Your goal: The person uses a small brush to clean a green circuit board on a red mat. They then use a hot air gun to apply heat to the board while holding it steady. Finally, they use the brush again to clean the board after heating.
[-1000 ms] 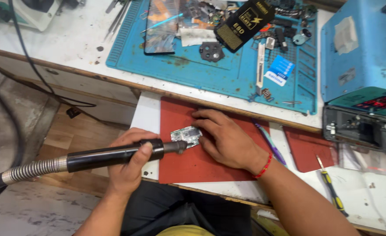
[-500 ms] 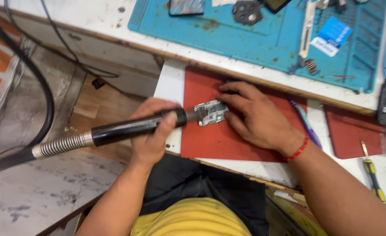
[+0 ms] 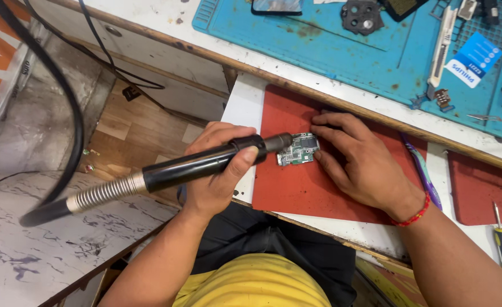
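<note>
Head view is showing both bare hands working at the middle of the frame, over a red mat lying on the white bench. The left hand is wrapping its grip closed around a black hot-air handpiece, thumb lying across the top of the barrel. The handpiece's long axis is running from lower left to upper right, rising slightly, and its nozzle end is pointing right toward a small green circuit board; its rear end is leading through a ribbed metal spring sleeve into a thick black hose that is curving up toward the upper left corner. The nozzle tip is sitting just beside the board's left edge; whether it is touching cannot be told. The circuit board is lying flat on the upper middle of the red mat, its long axis tilting a little upward to the right. The right hand is resting palm down on the mat, fingers spreading around the board's right side and pressing at its edge rather than closing around it. A red bead bracelet is circling that wrist. A purple toothbrush is lying just right of the hand, and a blue work mat is covering the upper bench.
</note>
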